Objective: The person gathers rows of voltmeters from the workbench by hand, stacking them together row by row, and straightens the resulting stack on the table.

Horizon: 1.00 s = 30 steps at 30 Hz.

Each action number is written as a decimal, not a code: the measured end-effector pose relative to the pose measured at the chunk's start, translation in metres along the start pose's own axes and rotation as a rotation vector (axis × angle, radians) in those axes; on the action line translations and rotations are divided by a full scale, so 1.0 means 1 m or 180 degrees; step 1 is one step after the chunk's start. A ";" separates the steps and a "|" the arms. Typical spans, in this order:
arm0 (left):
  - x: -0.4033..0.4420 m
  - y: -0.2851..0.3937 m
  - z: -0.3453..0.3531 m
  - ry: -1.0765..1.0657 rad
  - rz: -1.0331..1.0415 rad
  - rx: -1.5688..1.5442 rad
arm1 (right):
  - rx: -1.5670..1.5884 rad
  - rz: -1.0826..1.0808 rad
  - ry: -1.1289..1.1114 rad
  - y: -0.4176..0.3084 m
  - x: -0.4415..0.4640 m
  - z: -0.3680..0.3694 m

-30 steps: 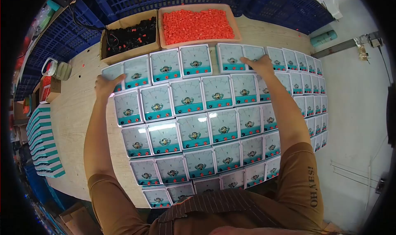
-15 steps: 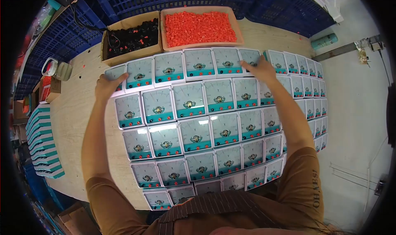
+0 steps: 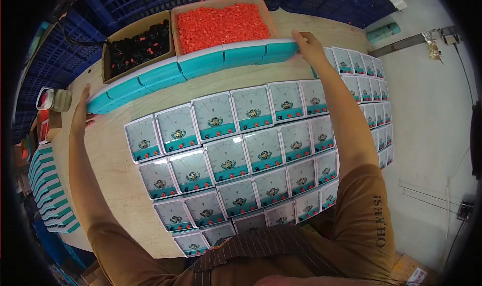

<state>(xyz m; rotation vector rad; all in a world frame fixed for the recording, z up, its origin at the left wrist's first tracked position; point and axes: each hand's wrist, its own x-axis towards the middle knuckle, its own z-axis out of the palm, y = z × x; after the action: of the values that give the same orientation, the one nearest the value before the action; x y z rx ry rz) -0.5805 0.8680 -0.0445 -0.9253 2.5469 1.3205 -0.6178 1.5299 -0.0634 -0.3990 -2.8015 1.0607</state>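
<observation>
A row of several voltmeters [image 3: 201, 65] is squeezed end to end between my two hands, with its teal sides toward me and its dials out of sight. My left hand [image 3: 83, 108] presses on the row's left end, fingers partly hidden. At the right end, my right hand [image 3: 311, 49] grips the last meter. Below the row, more voltmeters [image 3: 215, 116] lie face up in several rows, each with a white frame, a clear dial window and black and red terminals on a teal strip.
Behind the row stand a cardboard box of black parts [image 3: 138, 47] and a bin of red caps [image 3: 221, 27]. Teal and white stacked pieces [image 3: 50, 190] are at the left. More meters [image 3: 371, 88] lie right of my forearm. Blue crates [image 3: 150, 2] line the back of the wooden table [image 3: 108, 145].
The back row of voltmeters has been tipped up from lying face up, so its teal sides now show. A strip of wood has opened between it and the other rows.
</observation>
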 end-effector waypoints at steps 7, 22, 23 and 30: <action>-0.103 -0.109 0.060 -0.0681 0.0458 0.0087 | -0.1654 -0.1042 0.0171 0.068 -0.174 -0.008; -0.123 -0.073 0.088 0.0227 0.0618 0.1371 | -0.1048 0.0506 -0.0336 0.008 -0.166 -0.013; -0.125 -0.074 0.086 0.0224 0.0604 0.1312 | -0.1257 0.0715 -0.0300 0.013 -0.170 0.000; -0.124 -0.066 0.086 0.0279 0.0530 0.1450 | -0.1665 0.0812 -0.0690 0.015 -0.162 -0.003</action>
<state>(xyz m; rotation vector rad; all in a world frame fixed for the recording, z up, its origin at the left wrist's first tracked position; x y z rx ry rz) -0.4567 0.9632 -0.0968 -0.7039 2.8618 0.6843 -0.4591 1.4968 -0.0740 -0.7483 -3.2737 0.3985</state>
